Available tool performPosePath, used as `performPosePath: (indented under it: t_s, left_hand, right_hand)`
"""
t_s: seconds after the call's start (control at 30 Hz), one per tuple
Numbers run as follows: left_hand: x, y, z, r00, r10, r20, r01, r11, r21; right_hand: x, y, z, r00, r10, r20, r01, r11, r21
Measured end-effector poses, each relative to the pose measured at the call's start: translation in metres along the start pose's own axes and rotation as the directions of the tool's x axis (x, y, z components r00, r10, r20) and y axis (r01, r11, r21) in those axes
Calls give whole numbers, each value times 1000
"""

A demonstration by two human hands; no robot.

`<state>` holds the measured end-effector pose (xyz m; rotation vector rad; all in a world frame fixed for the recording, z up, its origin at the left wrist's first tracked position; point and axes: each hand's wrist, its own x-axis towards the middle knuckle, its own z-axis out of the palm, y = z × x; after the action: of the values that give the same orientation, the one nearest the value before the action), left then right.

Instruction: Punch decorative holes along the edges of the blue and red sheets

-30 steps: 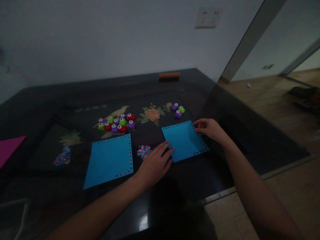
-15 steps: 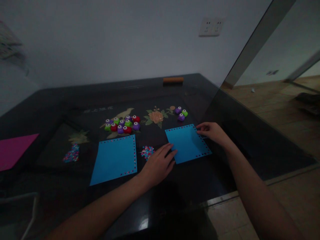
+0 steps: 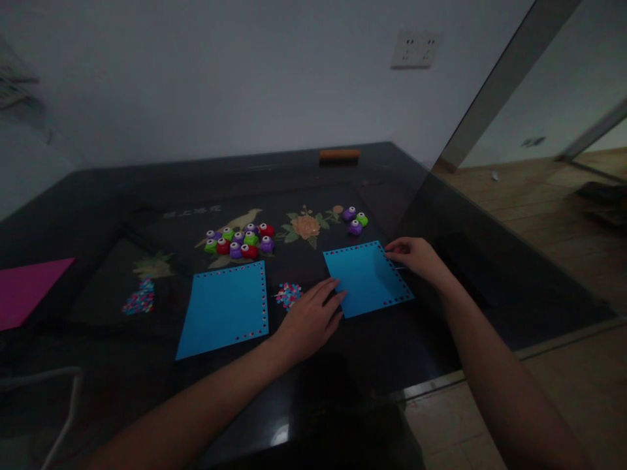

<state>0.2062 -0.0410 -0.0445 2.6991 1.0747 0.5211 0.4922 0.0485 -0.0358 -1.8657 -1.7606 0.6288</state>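
A blue sheet (image 3: 369,281) with small dark and pinkish dots along parts of its edges lies on the dark table. My left hand (image 3: 313,316) rests flat at its left edge, fingers stretched onto it. At the sheet's upper right edge, my right hand (image 3: 411,256) is closed in a pinch. What lies between those fingertips is too small to make out. A thin white stick-like piece (image 3: 400,267) shows just beneath the right hand. Beside my left hand sits a small pile of pink, blue and white bits (image 3: 288,295). Left of it lies a second dotted blue sheet (image 3: 223,310).
Several red, green and purple pieces with eye-like tops (image 3: 238,241) stand behind the left sheet; three more (image 3: 355,220) stand behind the right one. Another pile of bits (image 3: 140,297), a pink sheet (image 3: 32,294) and a brown roll (image 3: 339,155) also lie here.
Both hands stay in nearly the same place on the right blue sheet. The whole view has shifted very slightly; nothing else has visibly moved.
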Motion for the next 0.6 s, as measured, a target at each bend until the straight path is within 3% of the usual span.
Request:
performPosePath:
  t_s: [0.4,0.5,0.6]
  left_hand:
    - [1,2,-2,998,45,-46,-45,999,9]
    - [1,5,-14,991,107,-82,-109,994,-20]
    - [-1,-1,-37,991,75,-111,-86,992,-92]
  right_hand:
    - [0,0,-1,1000,12,10,-12,1000,9]
    - [2,4,-1,1000,19,12,-19,1000,18]
    - [4,7,0,1000,26,14,-27,999,23]
